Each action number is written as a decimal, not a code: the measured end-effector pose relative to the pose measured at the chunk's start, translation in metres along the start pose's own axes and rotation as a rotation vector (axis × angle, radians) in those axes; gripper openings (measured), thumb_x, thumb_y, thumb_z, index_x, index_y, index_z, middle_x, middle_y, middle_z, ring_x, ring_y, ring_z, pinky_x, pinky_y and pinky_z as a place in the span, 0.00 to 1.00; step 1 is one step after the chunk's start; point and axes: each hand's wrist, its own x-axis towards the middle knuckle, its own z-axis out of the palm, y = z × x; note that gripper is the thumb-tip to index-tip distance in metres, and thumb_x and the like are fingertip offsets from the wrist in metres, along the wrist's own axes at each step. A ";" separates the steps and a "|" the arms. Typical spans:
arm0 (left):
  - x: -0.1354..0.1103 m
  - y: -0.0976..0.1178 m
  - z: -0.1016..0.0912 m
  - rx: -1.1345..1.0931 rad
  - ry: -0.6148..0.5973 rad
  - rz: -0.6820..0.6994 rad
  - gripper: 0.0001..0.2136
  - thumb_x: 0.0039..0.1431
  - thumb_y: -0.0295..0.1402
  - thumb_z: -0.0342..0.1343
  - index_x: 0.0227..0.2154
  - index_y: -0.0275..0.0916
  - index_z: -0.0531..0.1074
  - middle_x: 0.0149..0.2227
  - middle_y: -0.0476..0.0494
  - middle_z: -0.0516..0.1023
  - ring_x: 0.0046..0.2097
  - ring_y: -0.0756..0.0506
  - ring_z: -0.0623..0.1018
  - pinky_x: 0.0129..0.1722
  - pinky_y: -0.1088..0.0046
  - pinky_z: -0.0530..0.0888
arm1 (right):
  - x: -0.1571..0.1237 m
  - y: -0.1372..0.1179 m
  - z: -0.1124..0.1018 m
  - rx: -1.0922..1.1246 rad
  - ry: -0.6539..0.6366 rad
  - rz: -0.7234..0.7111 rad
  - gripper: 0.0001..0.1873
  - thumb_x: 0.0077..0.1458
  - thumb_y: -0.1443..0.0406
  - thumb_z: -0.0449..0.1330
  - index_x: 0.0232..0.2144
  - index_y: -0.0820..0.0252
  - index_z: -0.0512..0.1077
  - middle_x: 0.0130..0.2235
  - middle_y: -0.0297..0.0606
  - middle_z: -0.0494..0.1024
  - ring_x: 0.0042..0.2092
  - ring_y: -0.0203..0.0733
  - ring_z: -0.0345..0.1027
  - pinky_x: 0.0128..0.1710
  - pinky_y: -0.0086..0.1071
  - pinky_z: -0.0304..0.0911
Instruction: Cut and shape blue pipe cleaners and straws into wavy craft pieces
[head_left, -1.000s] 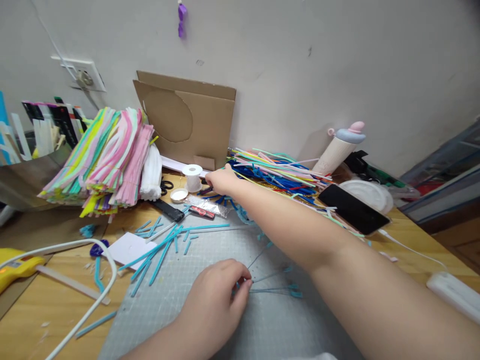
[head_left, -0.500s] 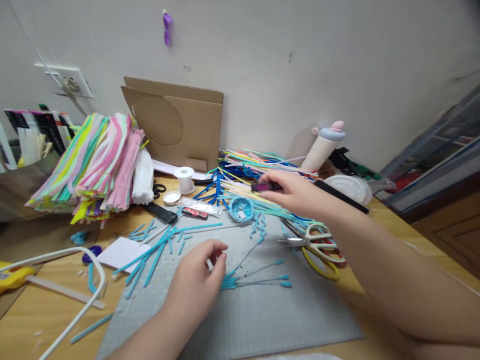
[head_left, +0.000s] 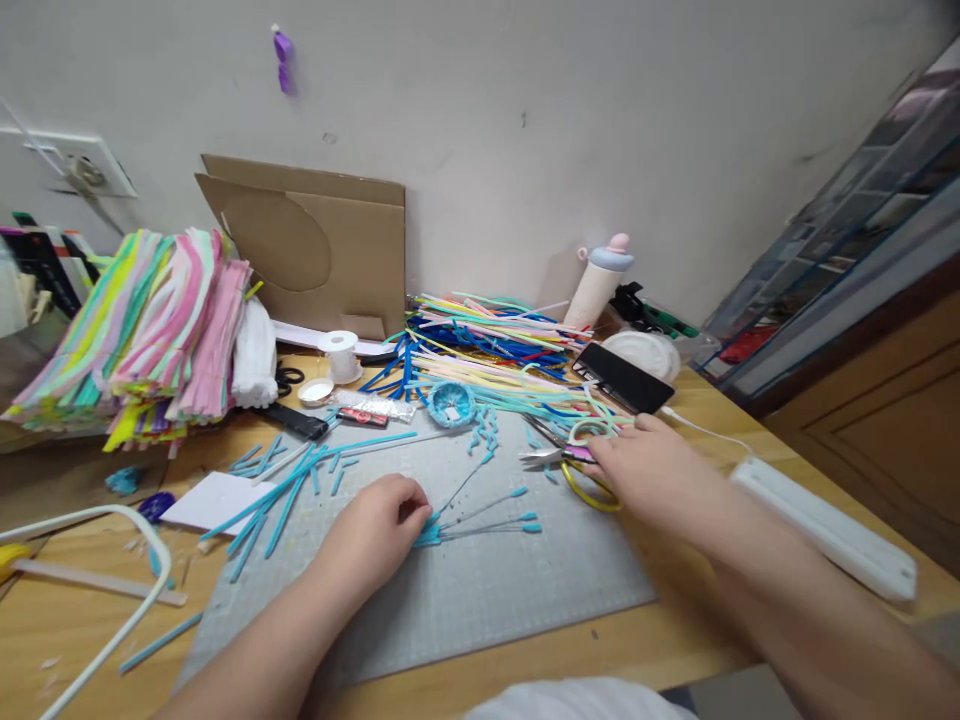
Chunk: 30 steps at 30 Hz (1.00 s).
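My left hand [head_left: 386,525] is closed, thumb and fingertips together at the base of a sprig of bare wire stems with light blue fuzzy tips [head_left: 487,527], lying on the grey cutting mat [head_left: 517,590]. My right hand [head_left: 641,465] rests low over the scissors [head_left: 544,457] at the mat's right side. Its curled fingers are at a small black and purple object [head_left: 579,454] and cover part of the scissors' handles. A yellow-handled tool [head_left: 589,495] lies just below. A blue bowl-shaped piece [head_left: 451,405] sits at the mat's back edge, near curly blue bits [head_left: 485,432].
Cut blue pipe cleaners [head_left: 289,500] and white paper [head_left: 217,502] lie left. Bundled pipe cleaners [head_left: 161,325], cardboard [head_left: 360,240], a thread spool [head_left: 341,355] and a loose colourful pile [head_left: 487,335] stand behind. A black phone-like slab [head_left: 622,377], bottle [head_left: 592,290] and white power strip [head_left: 825,530] are right.
My right hand has come down from above the loose pile to the scissors, with the black and purple object. My left fingers have closed at the sprig's base. The view has shifted right.
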 end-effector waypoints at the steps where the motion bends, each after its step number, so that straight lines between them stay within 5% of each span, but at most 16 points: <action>1: 0.000 0.000 0.001 0.006 -0.003 -0.001 0.06 0.52 0.33 0.50 0.25 0.41 0.71 0.30 0.47 0.74 0.33 0.46 0.72 0.32 0.72 0.63 | 0.001 0.000 0.003 0.048 -0.048 -0.007 0.17 0.60 0.55 0.48 0.38 0.61 0.69 0.33 0.37 0.73 0.31 0.36 0.67 0.31 0.33 0.66; 3: 0.000 0.001 0.003 0.018 -0.004 -0.003 0.05 0.51 0.32 0.51 0.25 0.40 0.71 0.29 0.47 0.74 0.33 0.46 0.71 0.31 0.72 0.63 | 0.003 -0.003 0.010 0.123 -0.129 -0.016 0.18 0.62 0.57 0.43 0.37 0.60 0.68 0.29 0.36 0.72 0.27 0.35 0.63 0.28 0.30 0.62; 7: -0.003 0.005 0.003 0.034 -0.001 0.002 0.04 0.50 0.31 0.52 0.26 0.40 0.70 0.30 0.47 0.72 0.33 0.46 0.71 0.31 0.73 0.63 | 0.021 -0.017 0.035 -0.069 -0.154 -0.050 0.08 0.57 0.65 0.50 0.37 0.59 0.66 0.37 0.41 0.72 0.38 0.41 0.65 0.36 0.33 0.58; 15: -0.003 0.009 0.007 0.037 0.008 0.030 0.04 0.50 0.28 0.50 0.24 0.40 0.70 0.31 0.47 0.71 0.33 0.47 0.71 0.33 0.73 0.64 | 0.053 -0.015 0.091 -0.163 -0.200 -0.077 0.18 0.48 0.72 0.54 0.43 0.55 0.69 0.42 0.39 0.76 0.45 0.44 0.66 0.43 0.34 0.54; 26: 0.000 0.011 -0.005 0.002 0.121 0.084 0.05 0.53 0.30 0.47 0.26 0.40 0.68 0.31 0.46 0.72 0.36 0.45 0.72 0.36 0.70 0.66 | 0.043 -0.011 0.086 -0.139 -0.242 -0.121 0.09 0.49 0.72 0.55 0.33 0.58 0.72 0.34 0.37 0.77 0.40 0.41 0.67 0.39 0.32 0.51; 30: -0.001 0.010 -0.011 -0.067 0.141 0.003 0.07 0.55 0.34 0.47 0.27 0.40 0.68 0.27 0.49 0.73 0.31 0.46 0.71 0.31 0.71 0.65 | 0.040 -0.011 0.079 -0.088 -0.221 -0.140 0.10 0.49 0.73 0.54 0.34 0.58 0.71 0.35 0.35 0.77 0.40 0.40 0.67 0.40 0.32 0.50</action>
